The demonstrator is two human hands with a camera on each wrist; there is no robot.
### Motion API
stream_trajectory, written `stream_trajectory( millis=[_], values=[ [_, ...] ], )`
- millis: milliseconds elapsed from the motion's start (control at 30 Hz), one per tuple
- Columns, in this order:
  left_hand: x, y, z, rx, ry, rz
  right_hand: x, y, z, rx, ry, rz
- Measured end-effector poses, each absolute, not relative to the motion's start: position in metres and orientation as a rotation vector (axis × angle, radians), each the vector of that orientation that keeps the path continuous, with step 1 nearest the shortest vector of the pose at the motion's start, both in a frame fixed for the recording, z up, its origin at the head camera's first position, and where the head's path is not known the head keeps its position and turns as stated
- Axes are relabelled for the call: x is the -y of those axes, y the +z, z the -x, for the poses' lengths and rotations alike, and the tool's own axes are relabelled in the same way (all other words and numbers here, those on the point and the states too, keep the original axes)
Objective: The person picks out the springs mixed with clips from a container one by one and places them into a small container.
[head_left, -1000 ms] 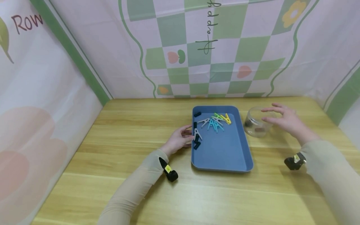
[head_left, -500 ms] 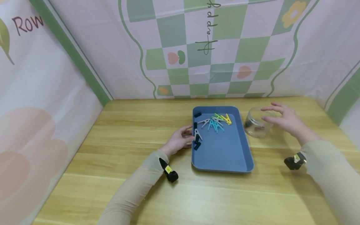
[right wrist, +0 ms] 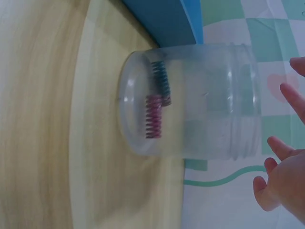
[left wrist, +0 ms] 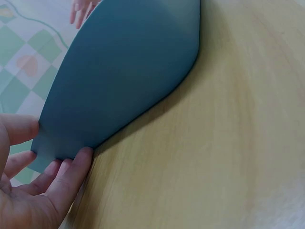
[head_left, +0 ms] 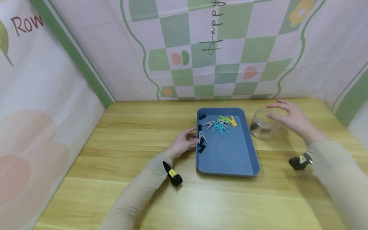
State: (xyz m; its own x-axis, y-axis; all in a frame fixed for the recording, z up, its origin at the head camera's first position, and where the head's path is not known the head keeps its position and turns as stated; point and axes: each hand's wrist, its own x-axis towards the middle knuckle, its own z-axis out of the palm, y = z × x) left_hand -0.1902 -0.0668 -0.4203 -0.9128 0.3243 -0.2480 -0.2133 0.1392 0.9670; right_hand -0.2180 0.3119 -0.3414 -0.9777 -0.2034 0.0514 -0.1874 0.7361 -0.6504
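My left hand (head_left: 183, 143) rests its fingertips against the outer left wall of a blue tray (head_left: 230, 159); the left wrist view shows the fingers (left wrist: 76, 174) on that wall. Inside the tray lie grey, blue, green and yellow clothespins, such as a yellow clothespin (head_left: 232, 121), a blue clothespin (head_left: 222, 128) and a grey clothespin (head_left: 202, 136). Over a clear jar (head_left: 262, 131) hovers my right hand (head_left: 294, 118), fingers spread, holding nothing. Two coil springs are in the jar, a pinkish-red spring (right wrist: 153, 117) and a dark teal spring (right wrist: 161, 81).
Several small black pieces, such as a black piece (head_left: 202, 149), lie along the tray's left side. The jar stands upright just right of the tray on the wooden table (head_left: 138, 127). A patterned curtain (head_left: 201, 76) hangs behind the table's back edge.
My right hand has risen slightly over the jar and its fingers have spread a little wider. The left hand, tray and jar look unmoved.
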Motion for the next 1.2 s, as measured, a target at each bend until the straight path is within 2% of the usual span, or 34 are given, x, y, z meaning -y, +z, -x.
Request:
stream_trajectory(
  millis=[600,933,1200],
  values=[
    [0.067,-0.424,0.191,-1.999,1.849,-0.109,-0.273,-0.317,0.213,-2.848,-1.168,0.333],
    [0.067,-0.424,0.192,-2.004,1.846,-0.108,-0.238,-0.308,0.210,-2.799,-1.230,0.419],
    [0.067,-0.424,0.191,-2.005,1.846,-0.112,-0.206,-0.316,0.211,-2.749,-1.337,0.544]
  ],
)
